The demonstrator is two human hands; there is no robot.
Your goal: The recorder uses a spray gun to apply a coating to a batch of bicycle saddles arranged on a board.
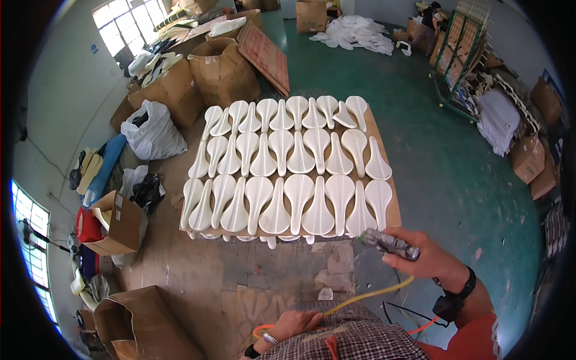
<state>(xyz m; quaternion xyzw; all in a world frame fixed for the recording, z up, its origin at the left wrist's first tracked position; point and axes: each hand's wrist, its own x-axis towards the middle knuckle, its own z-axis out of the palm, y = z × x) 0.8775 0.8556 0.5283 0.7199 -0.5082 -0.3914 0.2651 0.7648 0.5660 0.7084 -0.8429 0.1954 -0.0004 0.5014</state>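
Observation:
Several rows of white bicycle saddle pieces [298, 191] lie on a brown cardboard sheet [380, 129], their wide and narrow ends alternating. More saddle pieces show beneath the sheet's near edge. My right hand [414, 252] is closed around a short, shiny, silvery-grey cylindrical tool [390, 244] with a greenish tip. It hovers at the near right corner of the stack, the tip by the closest saddle pieces. Low in front of my checked apron, my left hand [295, 324] has its fingers curled at a yellow hose [369, 294], which runs up toward my right hand.
Large cardboard boxes [223, 71] and a white plastic bag [153, 130] stand at the far left. An open carton [141, 324] sits near left. A green wheeled rack [461, 51] is at the far right, with a person [428, 29] behind it. White pieces [354, 35] are heaped at the back.

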